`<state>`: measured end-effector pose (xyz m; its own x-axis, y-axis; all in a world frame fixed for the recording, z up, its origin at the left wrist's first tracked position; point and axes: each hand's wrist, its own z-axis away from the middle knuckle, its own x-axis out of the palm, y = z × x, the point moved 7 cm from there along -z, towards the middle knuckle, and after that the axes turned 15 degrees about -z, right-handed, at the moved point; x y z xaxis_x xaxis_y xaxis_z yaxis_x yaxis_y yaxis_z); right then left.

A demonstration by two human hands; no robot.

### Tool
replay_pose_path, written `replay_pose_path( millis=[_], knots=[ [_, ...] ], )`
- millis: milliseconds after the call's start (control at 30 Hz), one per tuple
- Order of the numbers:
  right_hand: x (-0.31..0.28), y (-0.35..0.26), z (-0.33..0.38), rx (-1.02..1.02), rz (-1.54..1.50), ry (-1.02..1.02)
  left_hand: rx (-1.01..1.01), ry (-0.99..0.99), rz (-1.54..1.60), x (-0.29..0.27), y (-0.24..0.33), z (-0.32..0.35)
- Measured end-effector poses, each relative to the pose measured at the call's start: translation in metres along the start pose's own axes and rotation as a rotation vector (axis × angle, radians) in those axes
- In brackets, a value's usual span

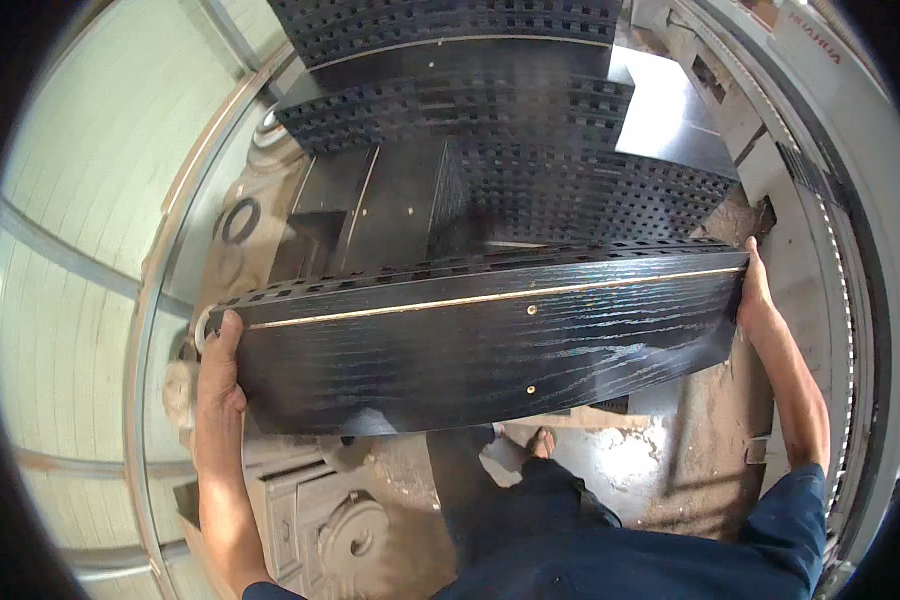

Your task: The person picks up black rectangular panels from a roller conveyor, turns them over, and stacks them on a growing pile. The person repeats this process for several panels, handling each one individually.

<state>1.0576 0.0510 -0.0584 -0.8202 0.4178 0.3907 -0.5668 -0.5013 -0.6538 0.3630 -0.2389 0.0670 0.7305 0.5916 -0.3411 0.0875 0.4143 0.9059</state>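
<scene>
Across the middle of the head view I hold a stack of black wood-grain boards [420,360] by its two ends. The face toward me carries a pale groove along its upper part and two small brass-coloured holes. Along its top edge run several dark notches. My left hand [222,365] grips the left end, thumb on the near face and the other fingers mostly hidden behind. My right hand [756,290] is closed round the right end, its fingers largely out of sight. Just beyond the held boards lie stacks of notched black boards [590,190].
Further black panels [450,20] are piled at the far end. Along the right runs a long grey machine frame [820,220]. A pale panelled wall [90,230] with metal ribs curves along the left. Rolls of edging tape [355,535] sit at lower left, near my feet [542,442].
</scene>
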Motion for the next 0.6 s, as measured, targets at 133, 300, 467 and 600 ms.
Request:
replay_pose_path(
  millis=[133,300,467,600],
  knots=[
    [0.066,-0.021,-0.014,-0.054,0.053,0.046,-0.071,-0.084,-0.022,0.011,0.019,-0.076],
    [0.140,-0.087,-0.021,-0.192,0.178,0.146,-0.018,-0.264,0.081,0.033,0.073,-0.166],
    [0.226,-0.116,0.016,-0.352,0.246,0.221,-0.053,-0.184,-0.032,0.013,0.103,-0.261],
    [0.240,-0.179,-0.026,-0.396,0.440,0.370,-0.053,-0.253,-0.031,0.022,0.138,-0.312]
  ],
)
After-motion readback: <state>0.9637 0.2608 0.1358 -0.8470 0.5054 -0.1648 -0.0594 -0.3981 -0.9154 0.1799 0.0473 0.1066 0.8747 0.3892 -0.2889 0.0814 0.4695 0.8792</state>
